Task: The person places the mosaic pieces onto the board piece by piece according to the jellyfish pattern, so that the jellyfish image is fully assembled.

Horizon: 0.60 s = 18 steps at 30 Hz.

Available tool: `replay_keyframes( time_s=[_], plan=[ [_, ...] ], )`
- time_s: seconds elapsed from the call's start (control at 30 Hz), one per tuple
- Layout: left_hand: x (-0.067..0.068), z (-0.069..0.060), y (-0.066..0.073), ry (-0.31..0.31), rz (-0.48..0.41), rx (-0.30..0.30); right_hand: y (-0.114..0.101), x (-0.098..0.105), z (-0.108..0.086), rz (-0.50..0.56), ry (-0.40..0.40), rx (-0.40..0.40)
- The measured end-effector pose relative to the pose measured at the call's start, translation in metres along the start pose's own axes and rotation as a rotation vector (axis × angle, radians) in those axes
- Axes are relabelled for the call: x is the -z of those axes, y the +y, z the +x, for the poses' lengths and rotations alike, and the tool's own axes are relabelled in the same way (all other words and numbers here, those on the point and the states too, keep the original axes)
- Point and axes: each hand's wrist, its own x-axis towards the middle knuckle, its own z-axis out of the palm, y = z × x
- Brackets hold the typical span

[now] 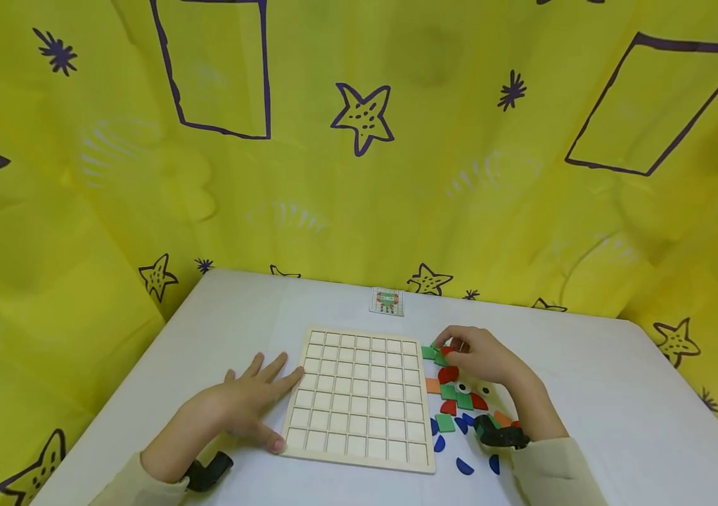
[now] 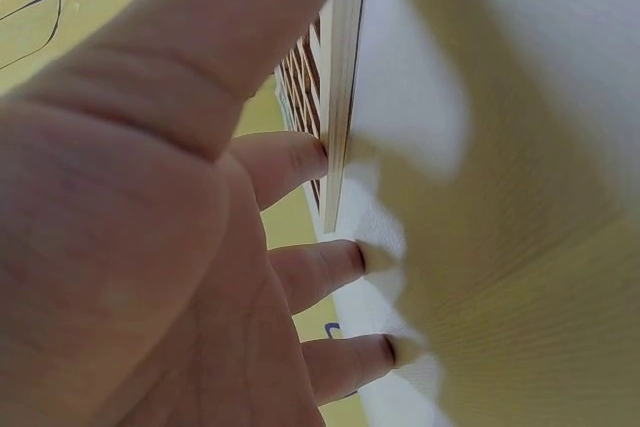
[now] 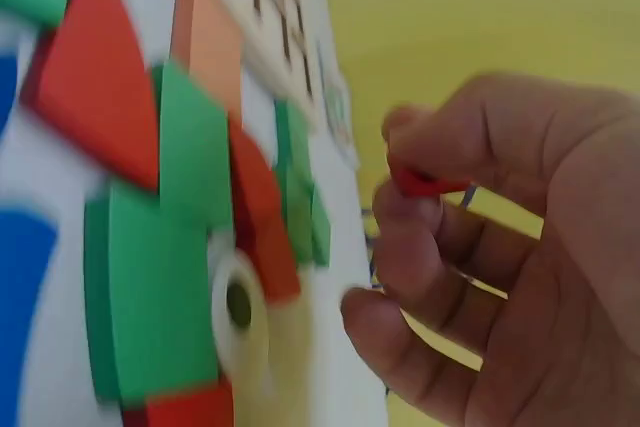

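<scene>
A square wooden board point(image 1: 359, 461), divided by ridges into a grid of small cells, lies flat on the white table. My left hand point(image 1: 241, 404) is spread at its left side, thumb at the near corner and forefinger touching the side edge; the other fingertips rest on the table in the left wrist view. Beyond the board's right edge, my right hand point(image 1: 485, 356) pinches a small red piece point(image 3: 425, 184) between thumb and forefinger, held above the table. Its full shape is hidden by the fingers. Below that hand are green squares point(image 3: 160, 287) and red quarter-round pieces point(image 3: 100, 77).
Several blue half-round pieces point(image 1: 464, 466) lie scattered near the board's right front corner. An orange square point(image 1: 432, 386) and a round white piece with a dark centre point(image 1: 463, 387) are among the loose pieces. A small picture card point(image 1: 387, 301) lies behind the board, before a yellow patterned curtain point(image 1: 308, 211).
</scene>
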Motion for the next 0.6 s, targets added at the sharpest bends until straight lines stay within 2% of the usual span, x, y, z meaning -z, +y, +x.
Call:
replay_keyframes(
  time_s=[0.13, 0.23, 0.43, 0.6],
  plan=[
    [-0.002, -0.001, -0.001, 0.001, 0.007, 0.001, -0.011, -0.009, 0.001, 0.098, -0.019, 0.109],
    [-0.001, -0.001, 0.0, 0.001, -0.001, 0.003, -0.018, -0.013, 0.003, 0.136, 0.001, 0.135],
    [-0.001, -0.001, 0.0, -0.005, 0.005, 0.006, -0.029, -0.025, 0.006, 0.178, 0.076, 0.125],
    [0.002, 0.0, 0.001, -0.002, 0.002, 0.009, -0.038, -0.03, 0.011, 0.204, 0.107, 0.083]
  ],
)
